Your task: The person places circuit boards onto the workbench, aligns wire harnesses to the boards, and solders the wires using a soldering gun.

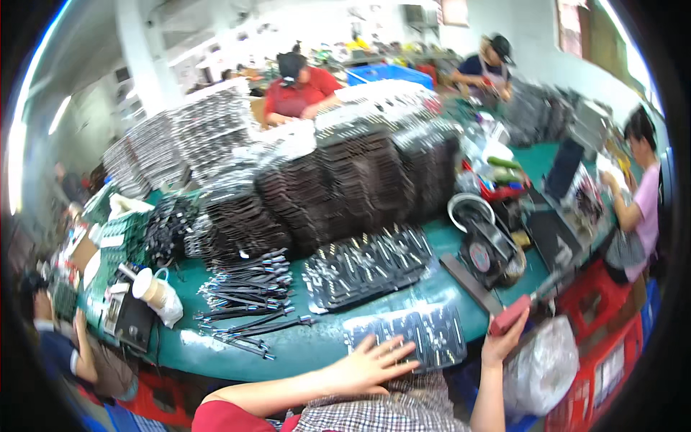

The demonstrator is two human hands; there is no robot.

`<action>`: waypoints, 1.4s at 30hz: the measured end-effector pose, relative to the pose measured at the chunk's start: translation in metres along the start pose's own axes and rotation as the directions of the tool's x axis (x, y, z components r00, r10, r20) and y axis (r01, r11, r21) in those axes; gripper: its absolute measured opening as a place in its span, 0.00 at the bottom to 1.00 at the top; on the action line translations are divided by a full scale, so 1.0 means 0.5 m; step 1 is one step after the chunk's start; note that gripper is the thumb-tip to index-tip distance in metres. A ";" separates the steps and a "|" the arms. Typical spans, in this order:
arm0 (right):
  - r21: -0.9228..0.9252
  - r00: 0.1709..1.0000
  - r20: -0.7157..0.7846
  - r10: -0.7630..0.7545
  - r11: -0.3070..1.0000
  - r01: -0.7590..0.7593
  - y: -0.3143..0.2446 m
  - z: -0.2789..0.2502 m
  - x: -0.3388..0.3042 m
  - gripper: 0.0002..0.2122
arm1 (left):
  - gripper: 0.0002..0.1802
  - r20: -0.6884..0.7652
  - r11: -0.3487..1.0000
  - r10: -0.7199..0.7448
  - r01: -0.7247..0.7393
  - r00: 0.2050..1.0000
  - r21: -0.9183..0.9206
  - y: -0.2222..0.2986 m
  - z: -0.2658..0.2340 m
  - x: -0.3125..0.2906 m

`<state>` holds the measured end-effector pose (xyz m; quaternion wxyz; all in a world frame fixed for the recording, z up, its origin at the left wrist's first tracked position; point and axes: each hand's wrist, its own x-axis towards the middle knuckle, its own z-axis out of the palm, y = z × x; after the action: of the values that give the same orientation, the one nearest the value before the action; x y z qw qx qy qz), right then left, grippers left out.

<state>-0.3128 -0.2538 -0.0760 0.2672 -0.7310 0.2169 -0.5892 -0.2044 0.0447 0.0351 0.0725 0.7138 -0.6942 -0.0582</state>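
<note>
My left hand (376, 366) lies palm down with its fingers spread on a dark, glossy flat panel (440, 337) with rows of silvery parts, at the table's near edge. To the right, my right hand (502, 345) is closed around a red block-shaped handle (509, 315); whether it joins the brown bar (469, 286) beside it I cannot tell. Just beyond my left hand rests a stack of similar black panels (367, 272) with silvery parts. Many thin black rods with pale tips (248, 306) lie in a loose pile to the left.
Tall stacks of dark panels (331, 191) fill the table's middle. A black machine (486, 252) stands at right, a beige cup (147, 286) at left. A clear plastic bag (543, 367) hangs near my right arm. Several people work around the table, one in red (299, 90) opposite.
</note>
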 end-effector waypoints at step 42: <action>-0.488 0.905 0.128 -0.406 0.768 0.414 -0.104 -0.006 0.048 0.42 | 0.20 -0.563 0.687 -0.642 0.716 0.520 -0.122 -0.149 0.058 -0.211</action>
<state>-0.3106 -0.2296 -0.0241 -0.0667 -0.8090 0.1966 -0.5500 -0.1397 0.1514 -0.0088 0.2008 0.9136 -0.3070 0.1756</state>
